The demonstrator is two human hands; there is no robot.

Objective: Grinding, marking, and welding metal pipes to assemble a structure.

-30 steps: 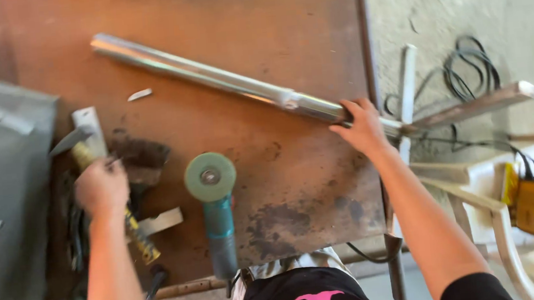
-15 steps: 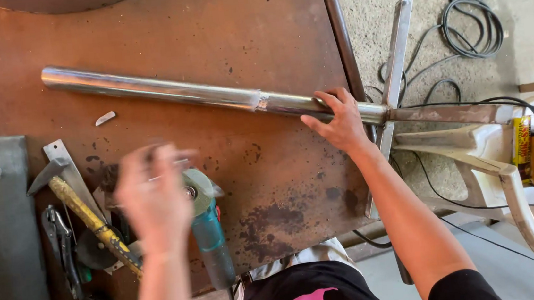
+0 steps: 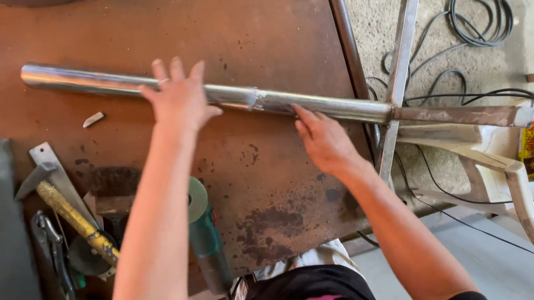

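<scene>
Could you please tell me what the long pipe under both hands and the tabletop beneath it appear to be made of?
Pipe: apparently bare steel, bright and reflective, with a rough weld seam midway and a dull, rusty right end. Tabletop: likely steel plate, matte reddish-brown with dark rust blotches.

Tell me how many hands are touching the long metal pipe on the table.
2. The left hand lies over the metal pipe near its middle; the right hand touches it further right, near the table edge. No other hands show.
</scene>
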